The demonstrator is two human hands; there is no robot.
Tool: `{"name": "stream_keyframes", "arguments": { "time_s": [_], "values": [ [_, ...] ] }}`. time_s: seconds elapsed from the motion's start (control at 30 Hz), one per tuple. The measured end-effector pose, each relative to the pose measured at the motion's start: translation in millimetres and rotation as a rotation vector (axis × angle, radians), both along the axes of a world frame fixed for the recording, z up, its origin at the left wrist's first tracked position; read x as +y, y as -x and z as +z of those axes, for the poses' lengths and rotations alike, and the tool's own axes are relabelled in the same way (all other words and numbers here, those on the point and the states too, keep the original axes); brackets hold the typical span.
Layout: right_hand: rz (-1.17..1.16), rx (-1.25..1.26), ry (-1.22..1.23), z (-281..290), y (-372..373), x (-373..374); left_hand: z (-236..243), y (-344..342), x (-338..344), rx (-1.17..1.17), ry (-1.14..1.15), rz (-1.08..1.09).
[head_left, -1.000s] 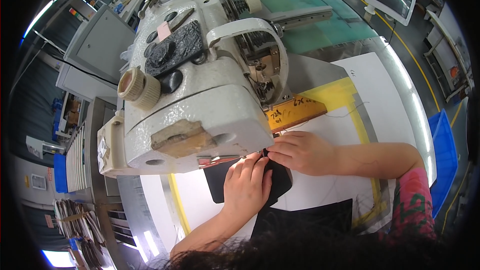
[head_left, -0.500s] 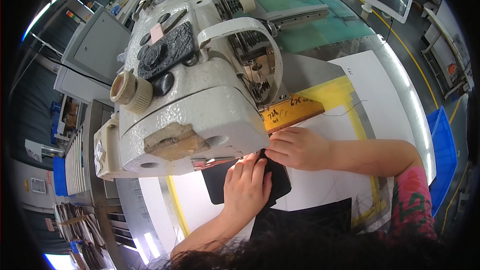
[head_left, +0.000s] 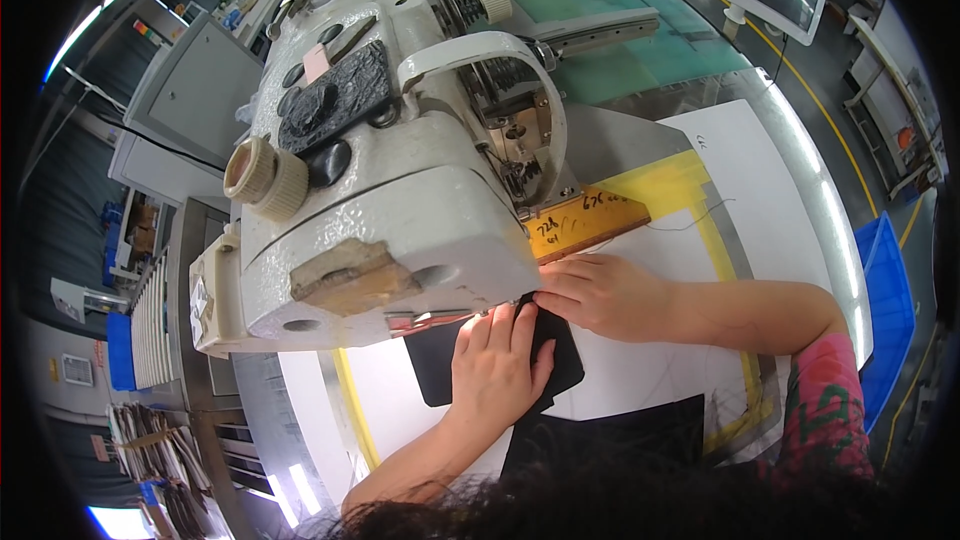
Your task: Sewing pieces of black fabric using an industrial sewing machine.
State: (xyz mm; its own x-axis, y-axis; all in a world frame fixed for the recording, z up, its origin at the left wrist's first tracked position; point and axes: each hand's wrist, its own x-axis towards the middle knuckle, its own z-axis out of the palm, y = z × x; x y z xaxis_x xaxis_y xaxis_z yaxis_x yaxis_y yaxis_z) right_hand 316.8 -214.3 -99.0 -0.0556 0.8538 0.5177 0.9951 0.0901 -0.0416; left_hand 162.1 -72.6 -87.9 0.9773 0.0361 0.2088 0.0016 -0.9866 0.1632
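The black flat piece [head_left: 565,362] lies on the white-topped desk [head_left: 650,375], its far end partly beneath the sewing machine head [head_left: 400,215]. Left hand [head_left: 497,375]: palm down on the piece, fingers extended, thumb spread; grip released. Right hand [head_left: 605,295]: fingers bent, tips at the far right of the piece, beside the left fingertips; from here, I cannot tell whether this grip pinches it. A yellow block [head_left: 590,227] sits just beyond the right hand.
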Motion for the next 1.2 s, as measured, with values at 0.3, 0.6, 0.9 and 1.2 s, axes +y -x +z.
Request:
{"name": "stream_keyframes", "arguments": {
  "time_s": [0.3,0.6,0.9,1.2],
  "values": [
    [-0.176,0.031,0.2,3.2,17.8,-24.0,-1.6,-3.1,-1.4,0.01,-0.049,-0.003],
    [-0.195,0.012,0.173,-3.7,26.8,-18.1,-1.5,-3.2,-5.5,-0.003,-0.079,0.013],
    [-0.201,0.209,0.076,-2.7,24.2,-15.9,-0.2,-2.0,-5.9,-0.014,-0.056,0.013],
    [-0.183,0.222,0.08,-1.5,21.8,-15.6,1.1,-1.6,-4.8,-0.007,-0.069,0.018]
  ]
}}
